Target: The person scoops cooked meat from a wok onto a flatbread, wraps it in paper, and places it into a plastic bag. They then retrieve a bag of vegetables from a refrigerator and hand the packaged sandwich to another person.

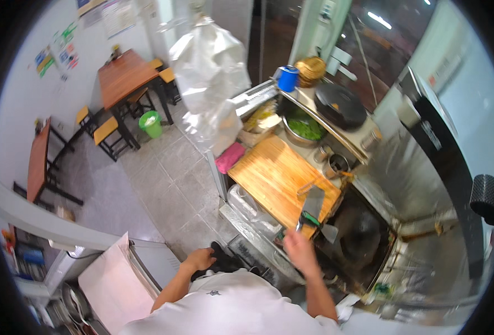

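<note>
A wooden cutting board lies on the counter. On its near right part is a metal cleaver, with a green and black handled tool beside its lower end. My right hand is blurred at the board's near edge, by the lower end of these tools; whether it grips one cannot be told. A small metal blade sticks out to the right, over the stove edge. My left hand hangs in front of my white shirt, loosely curled, with nothing visible in it. A pink cloth lies at the board's left corner.
Behind the board stand a metal bowl with leafy greens and a metal cup. A dark wok is to the right. A black lid and a blue can rest on the shelf. Clear plastic hangs at the counter's left.
</note>
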The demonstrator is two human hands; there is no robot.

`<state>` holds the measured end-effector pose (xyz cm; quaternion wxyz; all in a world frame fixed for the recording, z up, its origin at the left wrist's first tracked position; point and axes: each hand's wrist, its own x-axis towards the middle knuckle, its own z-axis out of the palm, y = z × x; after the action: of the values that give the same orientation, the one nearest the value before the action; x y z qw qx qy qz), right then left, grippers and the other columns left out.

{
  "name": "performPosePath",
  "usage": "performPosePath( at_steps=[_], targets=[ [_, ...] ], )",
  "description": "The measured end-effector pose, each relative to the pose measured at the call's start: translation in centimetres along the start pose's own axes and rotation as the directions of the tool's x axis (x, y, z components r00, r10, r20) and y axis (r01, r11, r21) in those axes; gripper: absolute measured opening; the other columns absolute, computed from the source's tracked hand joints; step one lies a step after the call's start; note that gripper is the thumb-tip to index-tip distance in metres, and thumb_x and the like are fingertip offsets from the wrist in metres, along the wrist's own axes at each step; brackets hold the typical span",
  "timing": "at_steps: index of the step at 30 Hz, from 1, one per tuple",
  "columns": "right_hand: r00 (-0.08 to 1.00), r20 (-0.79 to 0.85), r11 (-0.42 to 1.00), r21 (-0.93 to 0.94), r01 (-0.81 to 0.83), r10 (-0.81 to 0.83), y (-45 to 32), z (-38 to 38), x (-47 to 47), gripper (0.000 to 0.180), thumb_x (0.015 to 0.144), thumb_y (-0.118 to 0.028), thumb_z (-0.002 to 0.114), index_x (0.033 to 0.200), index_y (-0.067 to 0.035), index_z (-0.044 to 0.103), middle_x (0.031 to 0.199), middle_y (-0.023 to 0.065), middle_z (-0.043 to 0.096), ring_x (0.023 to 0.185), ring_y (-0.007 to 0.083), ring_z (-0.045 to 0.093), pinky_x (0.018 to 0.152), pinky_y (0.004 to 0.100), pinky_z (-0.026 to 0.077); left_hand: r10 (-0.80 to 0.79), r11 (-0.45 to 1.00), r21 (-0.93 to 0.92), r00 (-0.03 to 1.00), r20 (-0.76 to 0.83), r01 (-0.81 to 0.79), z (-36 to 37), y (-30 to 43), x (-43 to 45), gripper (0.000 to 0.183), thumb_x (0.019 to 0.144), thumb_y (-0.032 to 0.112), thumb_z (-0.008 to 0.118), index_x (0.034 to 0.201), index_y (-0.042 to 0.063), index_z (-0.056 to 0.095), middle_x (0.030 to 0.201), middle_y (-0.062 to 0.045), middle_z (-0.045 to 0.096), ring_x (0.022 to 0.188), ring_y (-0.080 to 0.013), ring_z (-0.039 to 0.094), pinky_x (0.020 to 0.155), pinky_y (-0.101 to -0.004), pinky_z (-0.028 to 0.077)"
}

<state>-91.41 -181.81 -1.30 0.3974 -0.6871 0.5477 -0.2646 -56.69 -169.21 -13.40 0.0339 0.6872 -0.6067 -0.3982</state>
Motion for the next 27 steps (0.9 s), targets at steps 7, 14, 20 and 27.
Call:
performPosePath(
  at_steps=[7, 14, 20, 27],
  targets=[
    [0.415, 0.648, 0.766, -0.585, -0.265, 0.639, 25.3, 13.7, -3.8, 0.046, 0.085, -0.036, 0.060, 0.113, -0.002, 0.070, 0.109, 0.0268, 0.068, 0.096, 0.0393, 0.068, 0.086, 0.0501, 0.053, 0.012, 0.950, -0.299, 0.970, -0.242, -0.086, -5.7, -4.5, 2.4, 0.033, 0.090, 0.027, 0.065, 0.115, 0.006, 0.067, 0.093, -0.018, 0.072, 0.089, -0.0362, 0.069, 0.077, -0.0448, 0.053],
    [0.580, 0.506, 0.768, -0.363, -0.528, 0.638, 12.0, 21.5, 12.1, 0.048, 0.086, -0.041, 0.060, 0.113, -0.002, 0.070, 0.109, 0.0242, 0.069, 0.096, 0.0370, 0.068, 0.085, 0.0485, 0.053, 0.318, 0.824, -0.494, 0.948, -0.005, -0.279, -17.0, -9.9, 7.2, 0.031, 0.095, 0.030, 0.063, 0.110, 0.005, 0.073, 0.098, -0.012, 0.075, 0.087, -0.0247, 0.071, 0.078, -0.0369, 0.054],
    [0.620, 0.601, 0.862, -0.303, -0.407, 0.504, 0.8, 30.6, 26.4, 0.051, 0.087, -0.044, 0.059, 0.113, -0.002, 0.071, 0.108, 0.0220, 0.070, 0.095, 0.0351, 0.068, 0.085, 0.0472, 0.053, 0.502, 0.774, -0.524, 0.848, 0.169, -0.354, -22.5, -15.4, 14.5, 0.033, 0.089, 0.032, 0.068, 0.103, 0.003, 0.076, 0.097, -0.014, 0.076, 0.088, -0.0257, 0.071, 0.077, -0.0397, 0.054],
    [0.425, 0.737, 0.850, -0.442, -0.285, 0.526, -3.8, 46.2, 38.9, 0.054, 0.088, -0.049, 0.059, 0.113, -0.002, 0.072, 0.108, 0.0195, 0.071, 0.094, 0.0328, 0.068, 0.084, 0.0457, 0.053, 0.244, 0.873, -0.439, 0.970, 0.021, -0.210, -29.2, -28.4, 19.8, 0.035, 0.082, 0.035, 0.072, 0.098, 0.004, 0.076, 0.094, -0.013, 0.075, 0.090, -0.0283, 0.071, 0.077, -0.0428, 0.054]
  ],
)
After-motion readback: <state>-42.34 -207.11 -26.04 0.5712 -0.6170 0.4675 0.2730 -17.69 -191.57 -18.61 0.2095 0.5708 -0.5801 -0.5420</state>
